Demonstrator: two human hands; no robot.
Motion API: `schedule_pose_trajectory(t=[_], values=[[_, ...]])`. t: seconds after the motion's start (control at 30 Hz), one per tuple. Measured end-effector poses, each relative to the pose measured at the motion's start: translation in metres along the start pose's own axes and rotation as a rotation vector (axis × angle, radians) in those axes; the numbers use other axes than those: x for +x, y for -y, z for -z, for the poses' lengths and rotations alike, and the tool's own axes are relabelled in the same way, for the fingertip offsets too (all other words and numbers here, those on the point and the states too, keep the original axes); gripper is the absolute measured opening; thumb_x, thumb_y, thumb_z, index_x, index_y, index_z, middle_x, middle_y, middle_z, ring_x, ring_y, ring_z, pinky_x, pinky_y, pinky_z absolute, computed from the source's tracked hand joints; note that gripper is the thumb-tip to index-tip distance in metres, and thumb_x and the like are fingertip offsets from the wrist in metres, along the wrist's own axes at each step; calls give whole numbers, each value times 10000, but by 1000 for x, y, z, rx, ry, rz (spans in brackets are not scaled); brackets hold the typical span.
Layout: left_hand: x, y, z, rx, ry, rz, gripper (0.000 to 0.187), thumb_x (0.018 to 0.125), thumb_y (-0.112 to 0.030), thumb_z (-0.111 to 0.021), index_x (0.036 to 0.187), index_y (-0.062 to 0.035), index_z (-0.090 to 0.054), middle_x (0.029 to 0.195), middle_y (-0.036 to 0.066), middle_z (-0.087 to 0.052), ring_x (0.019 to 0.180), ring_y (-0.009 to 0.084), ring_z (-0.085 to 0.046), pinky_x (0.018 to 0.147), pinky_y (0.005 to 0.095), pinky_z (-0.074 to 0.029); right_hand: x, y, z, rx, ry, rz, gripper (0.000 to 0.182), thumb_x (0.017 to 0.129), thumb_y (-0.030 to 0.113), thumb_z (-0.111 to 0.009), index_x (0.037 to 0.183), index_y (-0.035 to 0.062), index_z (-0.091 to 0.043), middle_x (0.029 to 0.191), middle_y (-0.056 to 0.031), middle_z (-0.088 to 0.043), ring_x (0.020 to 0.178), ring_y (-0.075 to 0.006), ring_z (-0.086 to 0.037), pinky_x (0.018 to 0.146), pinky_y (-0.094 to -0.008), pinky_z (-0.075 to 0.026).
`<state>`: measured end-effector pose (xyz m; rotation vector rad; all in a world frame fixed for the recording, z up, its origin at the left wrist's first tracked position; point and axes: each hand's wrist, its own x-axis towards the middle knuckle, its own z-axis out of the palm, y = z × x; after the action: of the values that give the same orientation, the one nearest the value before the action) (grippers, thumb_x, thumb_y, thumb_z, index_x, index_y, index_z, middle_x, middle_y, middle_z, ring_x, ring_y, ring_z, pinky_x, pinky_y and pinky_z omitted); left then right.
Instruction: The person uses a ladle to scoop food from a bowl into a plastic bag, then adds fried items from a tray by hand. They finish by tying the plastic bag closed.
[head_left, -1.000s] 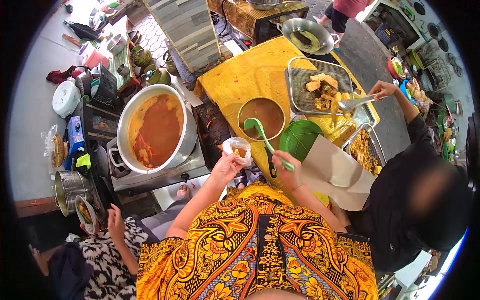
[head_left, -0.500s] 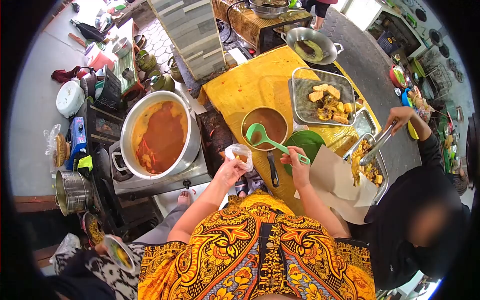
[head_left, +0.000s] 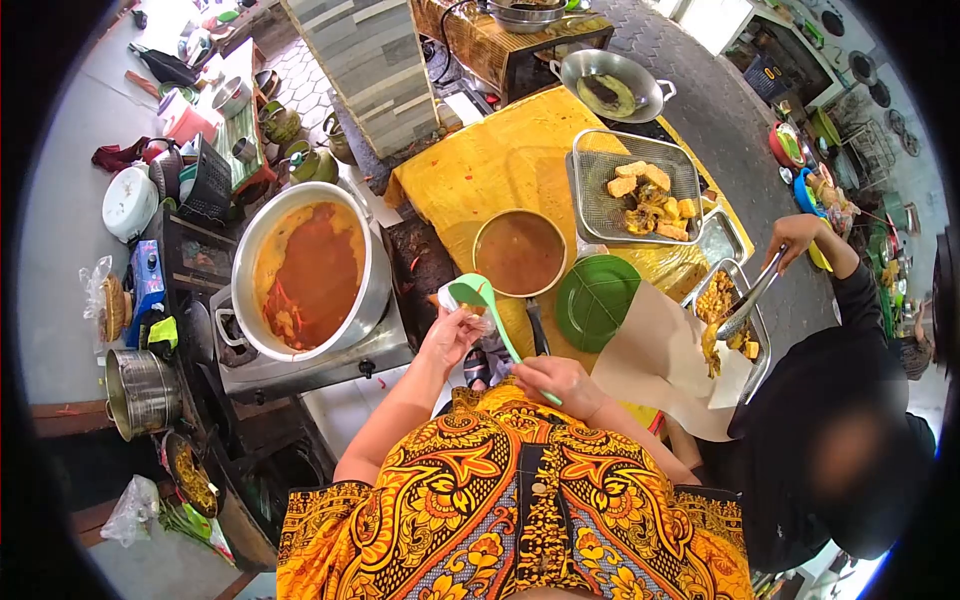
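Note:
My right hand (head_left: 556, 385) is closed round the handle of a green ladle (head_left: 476, 291). The ladle's bowl is tipped over the mouth of a small clear plastic bag (head_left: 484, 322), which my left hand (head_left: 453, 334) holds; the bowl hides most of the bag and whatever is in it. Just beyond my hands stands a saucepan of brown sauce (head_left: 519, 252), its dark handle pointing toward me. To the left, a large aluminium pot (head_left: 372, 290) with reddish-orange broth sits on a stove (head_left: 300, 362).
On the yellow-covered table (head_left: 450, 180) are a mesh basket (head_left: 573, 190) of fried pieces, a green plate (head_left: 598, 300) and a wok (head_left: 655, 100). At right, a co-worker's hand (head_left: 797, 238) holds metal tongs (head_left: 750, 300) over a food tray (head_left: 766, 365), beside brown paper (head_left: 650, 350).
My right hand has brought the ladle from above the saucepan leftward and nearer, tipping it over the bag. The person holding a plate at lower left is out of view.

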<state>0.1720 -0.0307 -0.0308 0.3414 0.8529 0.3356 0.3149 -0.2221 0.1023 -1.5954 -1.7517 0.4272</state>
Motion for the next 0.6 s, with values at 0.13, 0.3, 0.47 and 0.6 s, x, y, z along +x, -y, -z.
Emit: schedule_pose_trajectory(t=[0.13, 0.3, 0.47, 0.6], values=[[-2, 3, 7, -116, 52, -49, 561, 827, -5, -535, 1306, -203, -319, 1181, 90, -529, 1001, 245, -600, 824, 420, -541, -1, -2, 0, -110, 99, 119, 318, 730, 77, -688, 1028, 62, -580, 851, -89, -634, 680, -245, -630, 589, -345, -522], [-11, -4, 3, -67, 35, -50, 506, 875, 1, -476, 1326, -188, -346, 1248, 98, -520, 1068, 261, -587, 856, 364, -543, 6, -33, -3, 81, -315, -82, 306, 758, 7, -669, 1049, 52, -584, 884, -115, -643, 739, -265, -646, 620, -350, -524], [-17, -4, 2, -48, 86, -43, 528, 868, 7, -473, 1336, -192, -330, 1261, 98, -508, 1099, 261, -567, 877, 366, -534, 31, -58, -1, -113, -376, -172, 259, 783, 36, -659, 1034, 44, -593, 877, -120, -624, 739, -286, -633, 627, -350, -515], [-20, 0, 8, -62, 100, -38, 541, 867, 16, -463, 1339, -203, -318, 1274, 100, -494, 1104, 256, -559, 881, 377, -529, 38, -74, -14, -203, -254, -173, 227, 810, 75, -641, 1031, 58, -595, 859, -112, -602, 724, -296, -616, 613, -367, -504]])
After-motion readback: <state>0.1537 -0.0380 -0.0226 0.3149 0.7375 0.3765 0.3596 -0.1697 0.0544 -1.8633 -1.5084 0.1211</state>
